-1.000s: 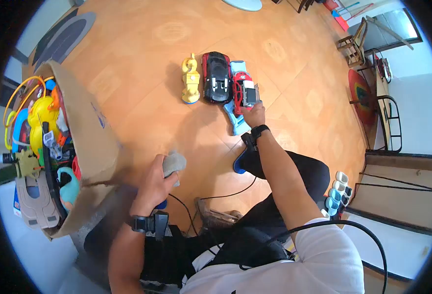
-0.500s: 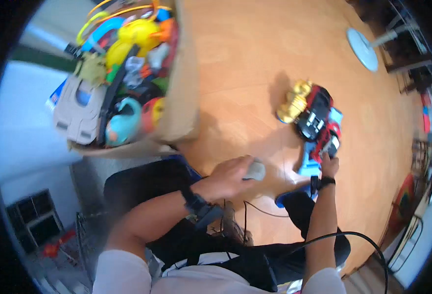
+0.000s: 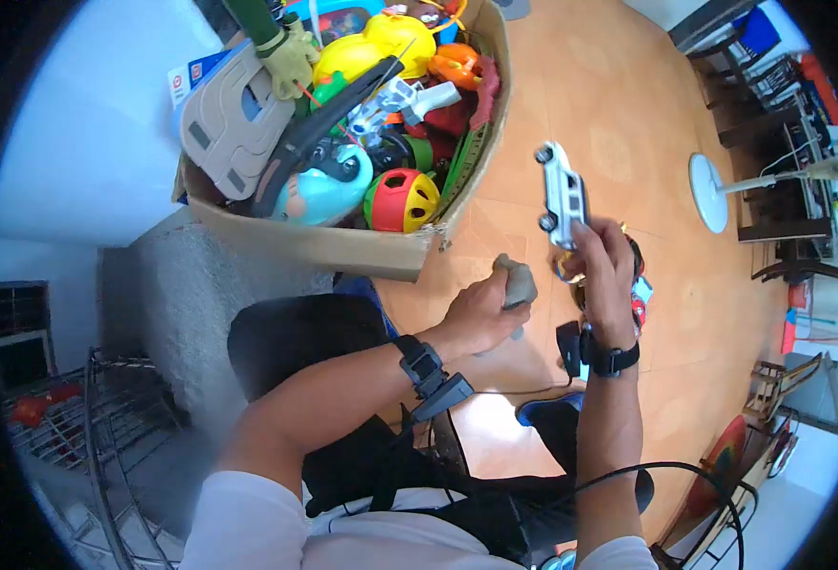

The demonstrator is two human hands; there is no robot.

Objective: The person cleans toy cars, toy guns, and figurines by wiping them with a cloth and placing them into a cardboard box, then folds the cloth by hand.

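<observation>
My left hand (image 3: 481, 318) is closed around a bunched grey cloth (image 3: 520, 285), held above the floor in front of my lap. Gripped at one end by my right hand (image 3: 604, 271) is a silver-white toy car (image 3: 563, 195), its wheels facing left. The car is raised in the air, apart from the cloth. Behind my right hand, other toys (image 3: 639, 293) lie on the floor, mostly hidden; bits of red, black, gold and light blue show.
A cardboard box (image 3: 314, 249) full of toys stands at upper left, with a red-and-yellow ball (image 3: 402, 201) and a teal elephant-like toy (image 3: 324, 188) near its front. A fan's round base (image 3: 708, 193) is on the right. A metal rack (image 3: 105, 446) stands lower left.
My right hand has come up from the toys on the floor and now holds the toy car. The cloth stays in my left hand. The view has shifted, showing the box farther right.
</observation>
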